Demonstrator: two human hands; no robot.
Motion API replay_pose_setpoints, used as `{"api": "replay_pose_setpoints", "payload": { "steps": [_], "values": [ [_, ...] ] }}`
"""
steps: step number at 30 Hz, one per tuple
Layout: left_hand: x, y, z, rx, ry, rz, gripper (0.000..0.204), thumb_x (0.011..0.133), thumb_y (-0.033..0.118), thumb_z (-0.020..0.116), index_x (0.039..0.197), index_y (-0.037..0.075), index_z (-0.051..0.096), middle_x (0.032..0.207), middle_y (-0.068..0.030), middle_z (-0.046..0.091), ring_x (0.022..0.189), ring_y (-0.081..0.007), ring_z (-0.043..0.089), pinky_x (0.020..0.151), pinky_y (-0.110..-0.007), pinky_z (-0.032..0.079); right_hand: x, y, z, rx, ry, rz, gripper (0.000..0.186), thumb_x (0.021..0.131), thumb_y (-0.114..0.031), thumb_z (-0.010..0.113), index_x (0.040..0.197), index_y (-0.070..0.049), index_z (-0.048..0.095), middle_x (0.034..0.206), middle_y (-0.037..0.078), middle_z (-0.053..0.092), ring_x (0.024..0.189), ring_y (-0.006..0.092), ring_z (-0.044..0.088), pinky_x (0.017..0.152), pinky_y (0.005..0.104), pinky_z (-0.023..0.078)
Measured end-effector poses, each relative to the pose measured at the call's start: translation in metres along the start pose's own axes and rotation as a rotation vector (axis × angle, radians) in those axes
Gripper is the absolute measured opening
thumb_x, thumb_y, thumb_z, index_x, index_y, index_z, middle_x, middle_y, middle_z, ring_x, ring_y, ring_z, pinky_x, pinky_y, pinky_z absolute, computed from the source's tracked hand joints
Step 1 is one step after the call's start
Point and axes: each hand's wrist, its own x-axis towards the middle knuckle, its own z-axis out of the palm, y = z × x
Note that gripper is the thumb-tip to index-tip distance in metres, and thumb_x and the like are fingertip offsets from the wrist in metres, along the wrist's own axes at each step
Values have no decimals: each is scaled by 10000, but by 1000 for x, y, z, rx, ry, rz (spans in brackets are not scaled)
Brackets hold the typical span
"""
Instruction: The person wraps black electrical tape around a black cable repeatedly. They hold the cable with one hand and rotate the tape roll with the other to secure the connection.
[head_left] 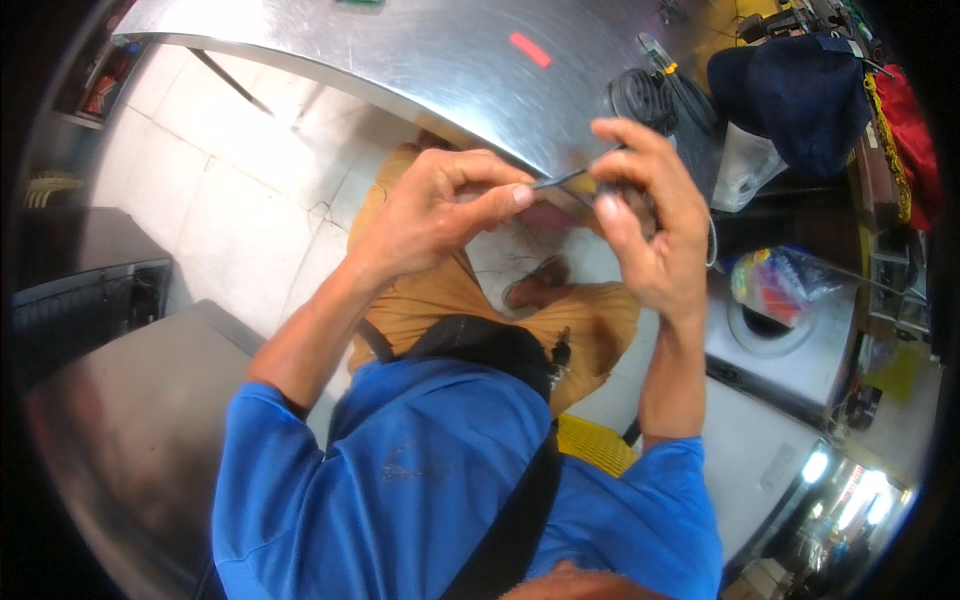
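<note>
In front of the table's near edge, my left hand [440, 205] pinches one end of a thin dark forked piece [552, 182] between thumb and forefinger. It looks like a cord or a slim tool; its exact kind is unclear. Its two thin arms spread toward my right hand [665, 215], whose thumb and fingers curl around them. Something dark sits inside the right hand's curl, mostly hidden by the fingers. Both hands are raised above my lap.
A metal table [430, 50] spans the top, bearing a red strip [530, 49] and a coiled black cable [641, 100]. A dark blue cap [795, 100] lies at the right, above a white appliance [725, 320] with a plastic bag [775, 285]. Dark metal cabinets [140, 390] stand at left.
</note>
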Motion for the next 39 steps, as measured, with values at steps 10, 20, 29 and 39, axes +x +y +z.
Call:
{"api": "replay_pose_setpoints", "payload": {
  "steps": [10,20,29,39],
  "values": [
    [5,6,2,-186,-110,-82,238,1022,248,684,1053,23,755,806,-3,678,738,-58,626,665,-216,507,-74,-5,50,770,62,571,306,1016,-217,482,1098,10,672,1013,79,679,845,130,604,781,277,506],
    [2,0,3,-242,-150,-111,233,1026,265,682,1003,41,739,797,-5,679,727,-61,618,653,-218,503,-38,-5,65,998,264,655,214,992,-203,717,1013,8,691,989,97,704,824,110,638,711,253,523],
    [-3,-7,17,761,294,708,114,813,3,767,906,45,717,760,-42,601,668,-178,597,576,-327,467,-27,-16,89,994,503,547,176,1009,-104,677,872,0,640,969,107,693,811,121,642,703,266,523],
    [1,-20,17,678,404,666,188,781,-17,830,953,24,767,816,-68,655,676,-175,645,593,-294,517,-14,-25,99,978,615,579,166,1011,-78,645,860,-11,627,855,68,675,738,97,583,703,273,500]
  ]
}}
